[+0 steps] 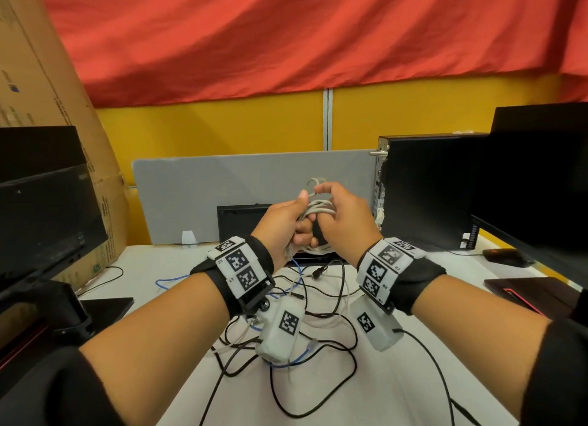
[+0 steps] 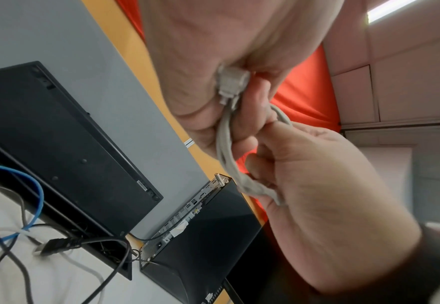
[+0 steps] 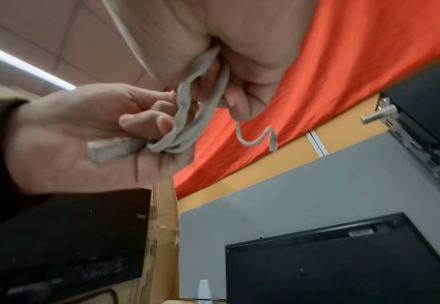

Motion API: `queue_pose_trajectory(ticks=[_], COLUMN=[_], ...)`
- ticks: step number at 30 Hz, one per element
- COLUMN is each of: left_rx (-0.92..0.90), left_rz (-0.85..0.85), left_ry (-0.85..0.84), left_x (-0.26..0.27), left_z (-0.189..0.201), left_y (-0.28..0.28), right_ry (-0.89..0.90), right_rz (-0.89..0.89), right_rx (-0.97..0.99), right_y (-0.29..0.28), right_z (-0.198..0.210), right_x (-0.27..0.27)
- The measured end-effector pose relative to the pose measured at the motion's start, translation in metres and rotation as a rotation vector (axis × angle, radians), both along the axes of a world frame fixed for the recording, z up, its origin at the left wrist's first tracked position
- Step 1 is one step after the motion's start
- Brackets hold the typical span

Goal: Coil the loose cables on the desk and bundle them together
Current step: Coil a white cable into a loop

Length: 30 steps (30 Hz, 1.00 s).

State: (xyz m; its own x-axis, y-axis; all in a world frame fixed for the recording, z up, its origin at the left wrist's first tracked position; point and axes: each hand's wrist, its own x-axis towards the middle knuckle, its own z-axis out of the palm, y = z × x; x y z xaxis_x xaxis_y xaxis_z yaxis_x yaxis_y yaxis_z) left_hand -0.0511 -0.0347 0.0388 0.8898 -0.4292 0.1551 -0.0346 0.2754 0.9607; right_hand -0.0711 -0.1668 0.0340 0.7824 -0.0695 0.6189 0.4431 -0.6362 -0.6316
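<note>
We saw the left hand (image 1: 284, 222) curled round the coiled pale grey network cable (image 1: 318, 210), raised above the white desk (image 1: 152, 266); just right of it, the right hand (image 1: 345, 217) pinched the cable's loose end; black and blue cables (image 1: 321, 317) lay loose below

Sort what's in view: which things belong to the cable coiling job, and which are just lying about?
Part of the job:
grey cable, gripped by the left hand and right hand
blue cable and black cables loose on the desk

Just lying about:
cardboard box
computer case
mouse
</note>
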Motion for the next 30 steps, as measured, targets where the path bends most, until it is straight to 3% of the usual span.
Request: queue_pose_trajectory(ticks=[8,16,19,22,25,30], left_rx=[0.094,0.172,0.184,0.188,0.182,0.192], left_rz=[0.087,0.098,0.075,0.075,0.069,0.044], left_ry=[-0.017,-0.017,-0.004,0.007,0.024,0.02], left_x=[0.0,0.005,0.004,0.003,0.002,0.001], left_z=[0.006,0.012,0.011,0.009,0.01,0.013], left_y=[-0.001,0.005,0.006,0.006,0.006,0.004], right_ry=[-0.022,-0.065,-0.187,-0.464,-0.695,-0.733], right_rz=[-0.138,-0.077,-0.045,-0.08,-0.084,-0.019], right_rx=[-0.231,-0.334,-0.399,-0.638,-0.747,-0.684], right_y=[0.001,-0.005,-0.009,-0.014,-0.023,-0.029], right_z=[0.001,0.004,0.002,0.0,-0.001,-0.007], right_x=[0.004,0.0,-0.005,-0.01,-0.009,-0.003])
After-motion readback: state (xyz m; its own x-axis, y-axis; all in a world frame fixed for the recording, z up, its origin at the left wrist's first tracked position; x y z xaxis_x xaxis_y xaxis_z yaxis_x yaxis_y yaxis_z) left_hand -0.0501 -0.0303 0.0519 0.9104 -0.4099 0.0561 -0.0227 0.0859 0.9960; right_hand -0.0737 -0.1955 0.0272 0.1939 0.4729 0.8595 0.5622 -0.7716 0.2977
